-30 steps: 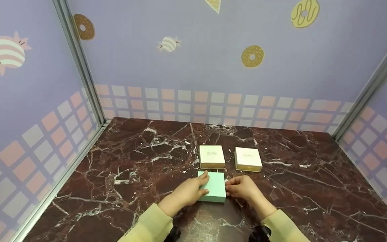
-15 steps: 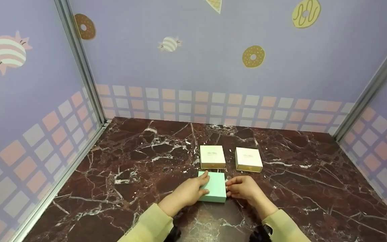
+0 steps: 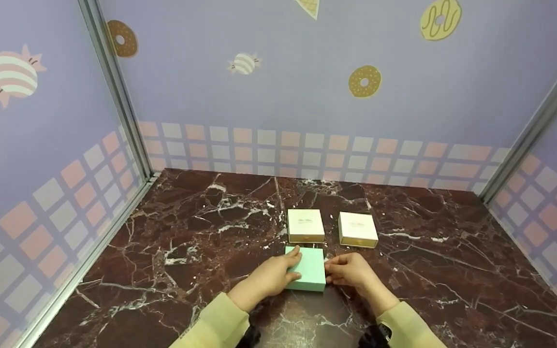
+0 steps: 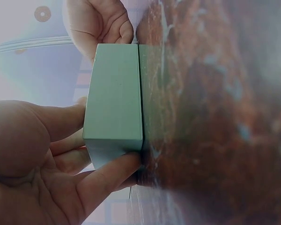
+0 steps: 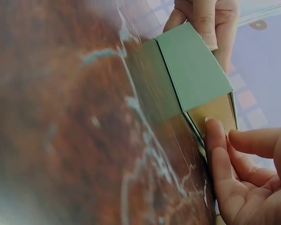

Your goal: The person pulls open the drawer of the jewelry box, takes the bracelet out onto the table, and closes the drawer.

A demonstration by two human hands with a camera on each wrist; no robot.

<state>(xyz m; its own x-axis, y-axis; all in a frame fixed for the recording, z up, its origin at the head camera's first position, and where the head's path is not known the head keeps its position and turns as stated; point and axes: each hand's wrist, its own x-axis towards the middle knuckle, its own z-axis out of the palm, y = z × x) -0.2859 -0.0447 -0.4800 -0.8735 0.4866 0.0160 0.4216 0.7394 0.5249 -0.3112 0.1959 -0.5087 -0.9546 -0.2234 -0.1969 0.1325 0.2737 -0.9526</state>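
Note:
A mint-green box [image 3: 311, 267] lies flat on the dark red marbled table. My left hand [image 3: 272, 275] grips it from the left, with fingers at its far side and on top. At the box's right end is my right hand [image 3: 354, 270], its thumb and fingers pinched together. In the right wrist view a gold-coloured inner end [image 5: 213, 112] shows inside the green sleeve, and the right fingertips [image 5: 216, 129] pinch against it. Whatever small part lies between those fingertips is mostly hidden. The left wrist view shows the green side wall [image 4: 114, 89] resting on the table.
Just beyond the green box sits a cream box [image 3: 305, 223] with a gold front edge. A second cream box [image 3: 357, 227] stands to its right. Purple panels with sweets printed on them [image 3: 259, 96] wall in the marbled table [image 3: 201, 227] at back and sides.

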